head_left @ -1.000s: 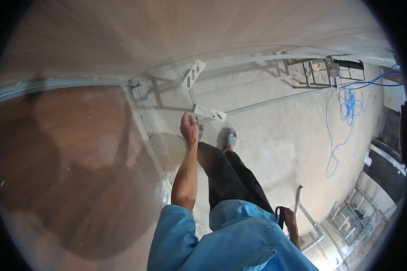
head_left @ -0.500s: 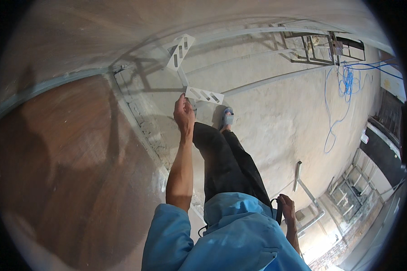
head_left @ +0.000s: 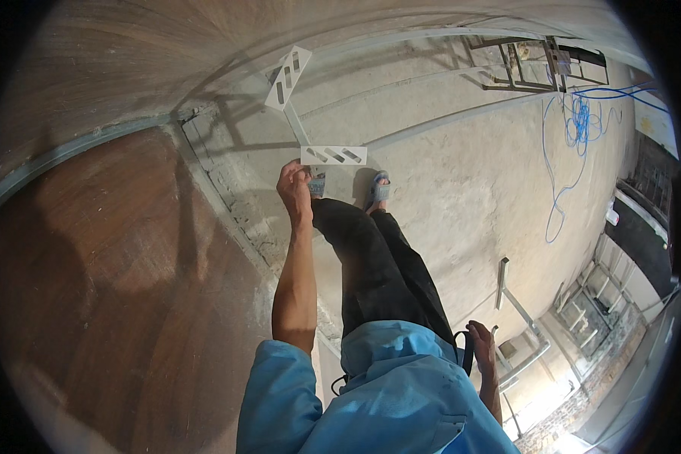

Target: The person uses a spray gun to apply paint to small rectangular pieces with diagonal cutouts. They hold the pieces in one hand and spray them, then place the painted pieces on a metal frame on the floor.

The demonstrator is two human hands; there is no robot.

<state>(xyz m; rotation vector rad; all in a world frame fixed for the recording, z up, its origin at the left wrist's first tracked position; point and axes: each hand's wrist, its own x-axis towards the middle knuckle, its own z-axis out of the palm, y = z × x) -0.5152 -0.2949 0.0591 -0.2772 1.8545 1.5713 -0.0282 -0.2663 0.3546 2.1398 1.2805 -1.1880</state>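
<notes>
My left hand [head_left: 295,185] is closed on the near left end of a pale metal frame. Two slotted plates, the near plate [head_left: 356,155] and the far plate [head_left: 301,59], are joined by a thin bar [head_left: 296,125]. The frame hangs ahead of my feet, and my fingers partly hide where they grip it. At my right side, my right hand [head_left: 483,349] hangs with loosely bent fingers and nothing visible in it. A black strap [head_left: 468,354] loops beside that hand.
A brown board [head_left: 113,303] fills the left side. Ahead on the right stands a dark metal frame [head_left: 514,64], with tangled blue cable [head_left: 580,125] on the concrete floor [head_left: 446,181]. Grey square tubing [head_left: 523,310] lies beyond my right hand.
The slotted frame has shifted left and slightly away along with my left hand, its near plate turning level. My left sandal has come into sight beside that hand.
</notes>
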